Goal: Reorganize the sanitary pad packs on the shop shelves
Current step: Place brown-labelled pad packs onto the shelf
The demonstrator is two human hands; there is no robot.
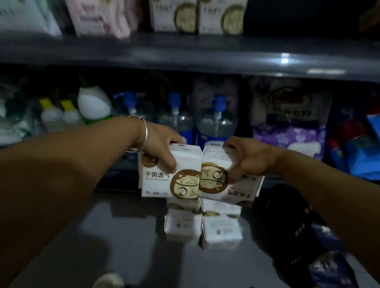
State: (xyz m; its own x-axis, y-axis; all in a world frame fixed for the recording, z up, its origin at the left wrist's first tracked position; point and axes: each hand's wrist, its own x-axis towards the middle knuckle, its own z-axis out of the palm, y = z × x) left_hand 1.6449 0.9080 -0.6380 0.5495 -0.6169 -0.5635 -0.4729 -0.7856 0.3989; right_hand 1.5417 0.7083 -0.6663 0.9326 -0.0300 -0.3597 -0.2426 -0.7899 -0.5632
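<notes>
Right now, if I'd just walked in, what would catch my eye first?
Two white packs with a gold cat, held side by side mid-frame: the left hand grips the upright pack, the right hand the upside-down pack. Matching packs stand on the upper shelf; more packs are stacked on the floor below.

open gap (297,15) beside shelved packs (197,9)

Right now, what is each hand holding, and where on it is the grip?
The left hand grips one white cat-print pack by its top edge; the right hand grips a second, upside-down pack by its top edge.
</notes>
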